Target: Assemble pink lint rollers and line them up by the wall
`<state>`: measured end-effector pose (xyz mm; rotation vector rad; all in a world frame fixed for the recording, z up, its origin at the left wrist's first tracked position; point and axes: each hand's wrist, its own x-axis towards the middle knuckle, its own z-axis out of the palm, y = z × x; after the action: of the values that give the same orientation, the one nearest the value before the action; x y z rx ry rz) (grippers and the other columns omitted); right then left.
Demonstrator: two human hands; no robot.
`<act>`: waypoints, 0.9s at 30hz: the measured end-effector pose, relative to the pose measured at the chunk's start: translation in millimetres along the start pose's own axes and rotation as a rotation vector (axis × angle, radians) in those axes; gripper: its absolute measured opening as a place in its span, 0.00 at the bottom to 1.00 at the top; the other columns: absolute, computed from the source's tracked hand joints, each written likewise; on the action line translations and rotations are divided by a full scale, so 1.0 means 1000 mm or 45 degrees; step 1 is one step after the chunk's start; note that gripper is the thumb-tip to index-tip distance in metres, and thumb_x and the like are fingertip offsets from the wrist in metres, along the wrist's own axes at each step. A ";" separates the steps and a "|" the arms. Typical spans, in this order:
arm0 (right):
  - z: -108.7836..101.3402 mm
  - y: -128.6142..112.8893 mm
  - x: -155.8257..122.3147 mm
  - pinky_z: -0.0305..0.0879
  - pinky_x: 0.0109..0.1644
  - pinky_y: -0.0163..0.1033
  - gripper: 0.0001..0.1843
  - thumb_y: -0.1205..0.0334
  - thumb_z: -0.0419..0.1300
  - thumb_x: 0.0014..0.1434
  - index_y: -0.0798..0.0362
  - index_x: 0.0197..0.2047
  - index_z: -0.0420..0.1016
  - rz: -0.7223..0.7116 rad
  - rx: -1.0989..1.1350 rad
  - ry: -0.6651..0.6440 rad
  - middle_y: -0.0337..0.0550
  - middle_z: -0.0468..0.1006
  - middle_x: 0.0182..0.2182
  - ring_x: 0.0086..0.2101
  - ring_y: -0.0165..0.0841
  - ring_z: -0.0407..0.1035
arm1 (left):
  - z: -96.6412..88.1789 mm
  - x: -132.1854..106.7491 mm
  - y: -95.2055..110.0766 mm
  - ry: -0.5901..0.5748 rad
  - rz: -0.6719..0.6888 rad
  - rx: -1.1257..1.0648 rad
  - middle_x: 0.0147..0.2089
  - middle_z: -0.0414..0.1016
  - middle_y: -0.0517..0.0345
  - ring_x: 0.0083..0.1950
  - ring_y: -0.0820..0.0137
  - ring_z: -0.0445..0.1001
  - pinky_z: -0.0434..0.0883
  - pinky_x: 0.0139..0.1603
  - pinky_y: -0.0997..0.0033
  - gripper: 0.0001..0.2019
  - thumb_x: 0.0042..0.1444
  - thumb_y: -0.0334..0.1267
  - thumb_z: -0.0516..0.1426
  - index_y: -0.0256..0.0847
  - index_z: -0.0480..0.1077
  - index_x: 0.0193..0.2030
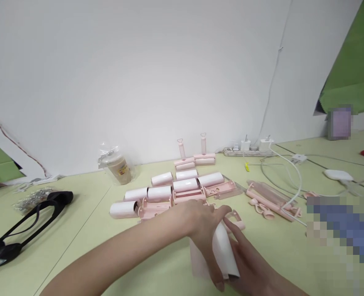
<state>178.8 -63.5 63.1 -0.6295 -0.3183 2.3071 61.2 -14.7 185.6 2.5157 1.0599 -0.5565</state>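
Observation:
My left hand (pixel 200 230) and my right hand (pixel 246 259) meet low in the middle of the view, both closed around one white paper roll (pixel 223 246) with a loose sheet hanging off it. The left fingers wrap over its top and side; the right hand supports it from underneath. Just beyond the hands lie several white rolls (pixel 162 193) and pink plastic roller parts (pixel 188 195) in rows on the pale green table (pixel 77 230). Two assembled pink lint rollers (pixel 194 158) stand upright by the wall.
A black strap device (pixel 21 228) lies at the left, with a bag of small metal bits (pixel 31 199) behind it. A wrapped cup (pixel 118 166) stands near the wall. A power strip (pixel 246 150) with chargers and white cables (pixel 293 181) spreads to the right. More pink parts (pixel 271 201) lie right of centre.

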 end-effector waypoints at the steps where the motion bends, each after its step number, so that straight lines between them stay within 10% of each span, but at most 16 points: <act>1: 0.001 0.000 -0.001 0.63 0.31 0.37 0.23 0.44 0.53 0.54 0.54 0.42 0.72 0.011 0.034 -0.016 0.43 0.77 0.27 0.27 0.35 0.69 | -0.003 -0.001 0.002 -0.040 0.008 0.000 0.52 0.68 0.46 0.48 0.48 0.68 0.68 0.40 0.52 0.60 0.22 0.55 0.64 0.49 0.38 0.64; 6: 0.003 -0.003 -0.007 0.64 0.33 0.38 0.17 0.48 0.56 0.52 0.54 0.34 0.73 0.100 0.131 0.056 0.43 0.76 0.25 0.27 0.35 0.69 | -0.010 -0.018 0.002 0.019 0.057 -0.095 0.54 0.67 0.50 0.50 0.50 0.68 0.67 0.43 0.54 0.59 0.23 0.55 0.63 0.51 0.38 0.64; 17: 0.005 -0.009 -0.008 0.64 0.45 0.38 0.14 0.54 0.59 0.51 0.51 0.40 0.71 0.073 0.373 0.115 0.44 0.77 0.32 0.34 0.32 0.72 | 0.021 -0.071 -0.034 0.649 -0.074 -0.544 0.52 0.68 0.56 0.52 0.52 0.67 0.67 0.47 0.59 0.44 0.25 0.51 0.66 0.53 0.60 0.56; 27: 0.014 -0.023 -0.016 0.68 0.38 0.36 0.12 0.60 0.60 0.48 0.51 0.38 0.70 0.000 0.613 0.249 0.42 0.77 0.35 0.38 0.35 0.71 | 0.216 -0.035 -0.032 1.544 -0.728 -0.621 0.58 0.51 0.37 0.59 0.44 0.56 0.60 0.55 0.45 0.42 0.24 0.35 0.70 0.40 0.59 0.50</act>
<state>194.8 -58.9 89.4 -0.5956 0.3218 2.1842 -31.2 -114.3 11.4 1.9341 1.9781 1.1508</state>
